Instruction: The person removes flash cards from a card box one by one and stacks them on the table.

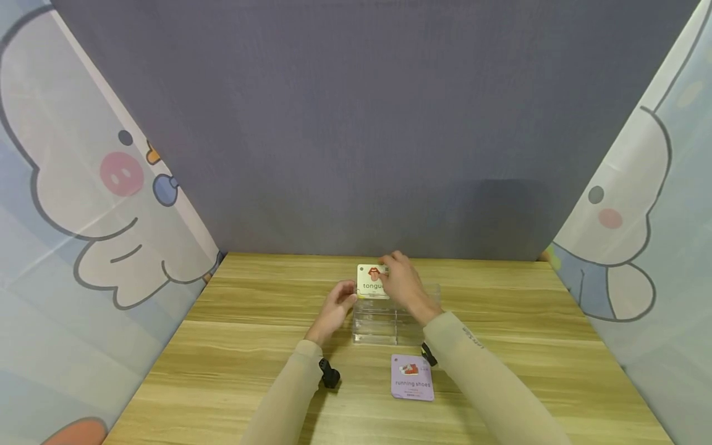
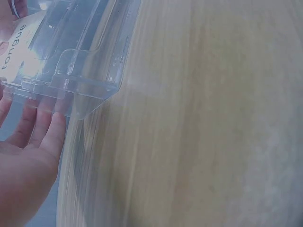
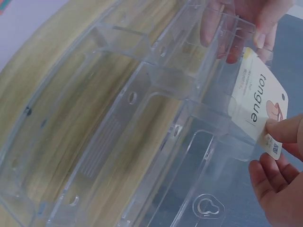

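Note:
A cream flashcard [image 1: 367,285] printed "tongue" stands in the rear tier of a clear plastic card rack [image 1: 375,339]. My right hand [image 1: 403,283] pinches the card's upper right corner, thumb in front and fingers behind, plain in the right wrist view. At the rack's left rear side, my left hand [image 1: 335,309] holds the edge. Its fingers [image 2: 40,124] lie against the clear side in the left wrist view, and its thumb [image 3: 260,39] is near the card's lower corner in the right wrist view. The rack's right part is partly hidden behind my right arm.
A purple flashcard [image 1: 412,388] reading "running shoes" lies on the wood-grain table [image 1: 267,327] in front of the rack. Behind the table rises a grey panel [image 1: 334,154]. Cartoon-printed curtains [image 1: 72,247] flank both sides. Each wrist wears a black camera mount [image 1: 330,374].

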A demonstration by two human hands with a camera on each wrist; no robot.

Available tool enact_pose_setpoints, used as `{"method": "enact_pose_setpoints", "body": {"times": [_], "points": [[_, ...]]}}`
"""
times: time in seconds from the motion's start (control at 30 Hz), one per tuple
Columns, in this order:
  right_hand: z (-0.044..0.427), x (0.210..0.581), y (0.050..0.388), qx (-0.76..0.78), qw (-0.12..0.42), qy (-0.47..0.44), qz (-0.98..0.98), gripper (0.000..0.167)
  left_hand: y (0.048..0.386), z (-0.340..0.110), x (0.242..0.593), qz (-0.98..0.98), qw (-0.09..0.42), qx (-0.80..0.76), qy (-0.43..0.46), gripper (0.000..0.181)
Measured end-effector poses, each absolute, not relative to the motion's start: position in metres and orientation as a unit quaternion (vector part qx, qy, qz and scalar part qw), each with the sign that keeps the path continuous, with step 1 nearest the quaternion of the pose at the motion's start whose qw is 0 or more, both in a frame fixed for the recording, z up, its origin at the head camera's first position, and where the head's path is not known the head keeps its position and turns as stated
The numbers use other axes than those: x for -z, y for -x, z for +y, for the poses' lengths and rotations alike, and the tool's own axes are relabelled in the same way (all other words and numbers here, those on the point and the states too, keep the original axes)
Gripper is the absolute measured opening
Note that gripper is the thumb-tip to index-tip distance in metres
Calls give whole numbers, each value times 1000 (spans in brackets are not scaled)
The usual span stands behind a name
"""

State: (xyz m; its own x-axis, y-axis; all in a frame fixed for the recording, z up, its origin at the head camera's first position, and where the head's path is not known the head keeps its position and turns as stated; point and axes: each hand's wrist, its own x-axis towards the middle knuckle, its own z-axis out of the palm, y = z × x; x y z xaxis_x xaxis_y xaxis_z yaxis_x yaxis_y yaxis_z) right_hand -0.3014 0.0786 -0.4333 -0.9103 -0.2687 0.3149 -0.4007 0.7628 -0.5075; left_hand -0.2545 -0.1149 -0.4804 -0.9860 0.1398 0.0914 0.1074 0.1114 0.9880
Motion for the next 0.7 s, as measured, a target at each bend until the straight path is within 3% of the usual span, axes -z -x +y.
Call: {"method": "enact_pose_setpoints", "body": {"times": [0.47,0.7], "points": [[79,439,299,-322,114,-184,-922,26,273,-117,516,754,0,-652,-77,32],[79,439,297,-356,110,-171,-912,25,258,-116,487,744,12,-663,-87,32]]}}
